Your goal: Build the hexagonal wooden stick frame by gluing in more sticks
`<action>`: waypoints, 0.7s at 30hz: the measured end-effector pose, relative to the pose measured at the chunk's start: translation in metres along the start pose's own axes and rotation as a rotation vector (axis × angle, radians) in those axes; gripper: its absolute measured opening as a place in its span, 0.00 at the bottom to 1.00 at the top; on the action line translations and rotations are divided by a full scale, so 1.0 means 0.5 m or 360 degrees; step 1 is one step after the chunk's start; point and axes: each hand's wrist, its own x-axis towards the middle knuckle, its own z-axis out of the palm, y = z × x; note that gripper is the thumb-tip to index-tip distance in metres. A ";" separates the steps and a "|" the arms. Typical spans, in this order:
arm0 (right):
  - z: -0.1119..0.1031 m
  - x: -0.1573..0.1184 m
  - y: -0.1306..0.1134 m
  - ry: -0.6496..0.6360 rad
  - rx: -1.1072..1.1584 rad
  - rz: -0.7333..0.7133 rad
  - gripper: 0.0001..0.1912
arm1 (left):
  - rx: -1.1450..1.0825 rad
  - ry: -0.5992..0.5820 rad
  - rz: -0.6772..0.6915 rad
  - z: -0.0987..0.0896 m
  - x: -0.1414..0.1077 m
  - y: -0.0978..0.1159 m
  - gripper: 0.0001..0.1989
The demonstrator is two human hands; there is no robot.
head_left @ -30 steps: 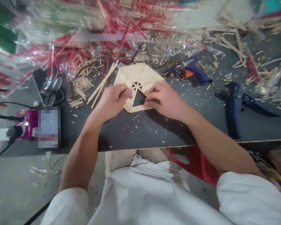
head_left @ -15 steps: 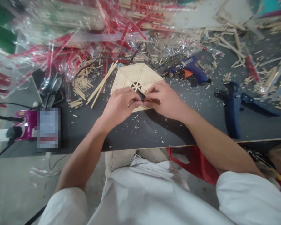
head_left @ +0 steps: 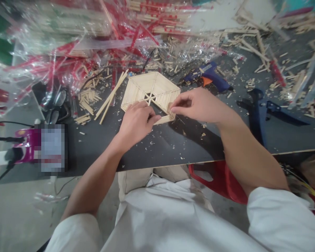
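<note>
A flat hexagonal panel (head_left: 141,84) built of pale wooden sticks lies on the dark table, with spokes meeting at a small central opening. Its near section has a gap between the spokes and a few sticks along the outer edge. My left hand (head_left: 138,120) rests over the panel's near left part, fingers curled on it and thumb pointing right. At the right corner, my right hand (head_left: 190,105) has thumb and forefinger bent together in a pinch touching the panel's edge. Whatever lies between those fingertips is too small to make out.
Loose long sticks (head_left: 111,96) lie left of the panel. A blue glue gun (head_left: 212,75) rests behind right, and a dark blue cutter (head_left: 258,113) farther right. Plastic-wrapped stick bundles (head_left: 81,26) fill the back. A phone (head_left: 53,148) and purple power strip (head_left: 27,145) sit left.
My hands, close together at the near gap before, have parted. The right hand has moved right to the panel's corner, while the left stays on the near left side.
</note>
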 end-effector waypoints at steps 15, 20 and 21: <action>0.022 0.006 -0.007 -0.0044 0.0197 0.0202 0.02 | -0.0003 0.0020 0.0019 0.004 0.004 -0.005 0.11; 0.021 0.008 -0.008 -0.0065 0.0237 0.0245 0.03 | 0.0028 0.0006 0.0028 0.005 0.001 -0.004 0.11; 0.020 0.008 -0.010 -0.0069 0.0239 0.0258 0.02 | 0.0030 0.0001 0.0022 0.005 0.000 -0.002 0.12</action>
